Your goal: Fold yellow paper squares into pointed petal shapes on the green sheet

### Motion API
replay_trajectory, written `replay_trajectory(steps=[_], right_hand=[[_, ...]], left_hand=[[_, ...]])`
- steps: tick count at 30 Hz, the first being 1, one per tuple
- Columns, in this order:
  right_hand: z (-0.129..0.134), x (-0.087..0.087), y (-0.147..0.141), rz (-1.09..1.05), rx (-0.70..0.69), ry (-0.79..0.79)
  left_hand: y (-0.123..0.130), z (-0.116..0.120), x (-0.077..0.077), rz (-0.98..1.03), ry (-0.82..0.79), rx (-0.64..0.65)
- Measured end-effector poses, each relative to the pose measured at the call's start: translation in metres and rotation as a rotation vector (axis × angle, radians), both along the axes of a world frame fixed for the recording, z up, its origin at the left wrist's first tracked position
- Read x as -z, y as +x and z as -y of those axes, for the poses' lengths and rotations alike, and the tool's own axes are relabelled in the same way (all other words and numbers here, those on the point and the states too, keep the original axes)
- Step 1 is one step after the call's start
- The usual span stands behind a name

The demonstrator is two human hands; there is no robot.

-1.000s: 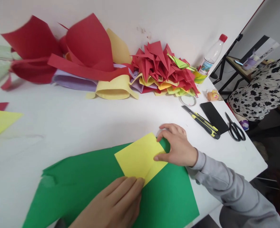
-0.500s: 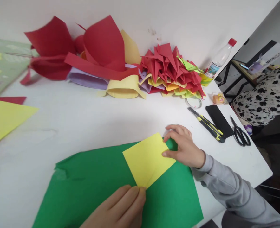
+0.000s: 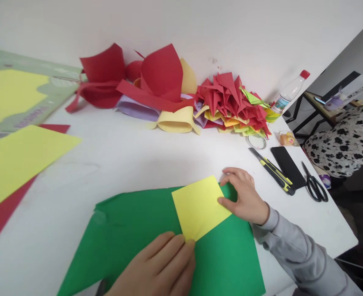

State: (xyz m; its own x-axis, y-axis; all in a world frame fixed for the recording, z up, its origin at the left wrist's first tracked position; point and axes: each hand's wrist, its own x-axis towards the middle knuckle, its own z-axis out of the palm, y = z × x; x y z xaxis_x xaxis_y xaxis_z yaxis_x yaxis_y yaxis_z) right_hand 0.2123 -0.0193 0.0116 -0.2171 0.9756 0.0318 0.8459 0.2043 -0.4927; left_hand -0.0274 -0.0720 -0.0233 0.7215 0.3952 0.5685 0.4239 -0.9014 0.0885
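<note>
A yellow paper square (image 3: pixel 201 205) lies over a large green sheet (image 3: pixel 138 222). The closed fingers of my left hand (image 3: pixel 161 265) pinch its lower corner. On its right edge rests the thumb of my right hand (image 3: pixel 246 197), with the index finger curved apart near the upper right edge. At the bottom edge, beside my left wrist, part of a dark and grey object (image 3: pixel 100 287) shows; I cannot make out what it is.
Red paper shapes (image 3: pixel 163 74) and folded red pieces (image 3: pixel 230 94) stand along the wall. To the right are a bottle (image 3: pixel 289 92), a cutter (image 3: pixel 272 170), a black case (image 3: pixel 287 166) and scissors (image 3: pixel 315 185). Yellow paper (image 3: pixel 24 160) lies left. A person in patterned clothing (image 3: pixel 344 139) is beyond.
The view has shifted, so most things sit lower and further right. Both hands keep about the same places on the yellow square. The dark and grey object has come into view at the bottom.
</note>
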Motion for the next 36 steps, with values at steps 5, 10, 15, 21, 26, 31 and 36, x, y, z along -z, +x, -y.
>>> replay_trajectory(steps=[5, 10, 15, 21, 26, 31, 36], right_hand=[[0.002, 0.002, -0.002, 0.007, 0.006, 0.013], [0.005, 0.005, -0.008, 0.029, 0.019, 0.048], [0.001, 0.004, -0.002, -0.036, 0.034, -0.016], [-0.007, 0.007, 0.011, -0.155, 0.024, -0.021], [-0.009, 0.01, 0.01, -0.194, -0.018, 0.142], [-0.003, 0.011, -0.001, 0.009, -0.16, 0.221], [-0.001, 0.015, -0.001, -0.014, -0.157, 0.279]], left_hand=[[0.007, -0.011, -0.007, -0.049, -0.031, -0.076], [0.012, -0.013, -0.006, -0.035, -0.065, -0.123], [0.01, -0.013, -0.007, 0.036, -0.109, -0.104], [0.009, -0.017, -0.012, 0.101, -0.187, -0.087], [0.008, -0.018, -0.008, 0.126, -0.154, -0.07], [0.002, -0.031, -0.003, 0.08, -0.109, 0.019], [-0.008, -0.053, -0.004, 0.029, -0.101, -0.163]])
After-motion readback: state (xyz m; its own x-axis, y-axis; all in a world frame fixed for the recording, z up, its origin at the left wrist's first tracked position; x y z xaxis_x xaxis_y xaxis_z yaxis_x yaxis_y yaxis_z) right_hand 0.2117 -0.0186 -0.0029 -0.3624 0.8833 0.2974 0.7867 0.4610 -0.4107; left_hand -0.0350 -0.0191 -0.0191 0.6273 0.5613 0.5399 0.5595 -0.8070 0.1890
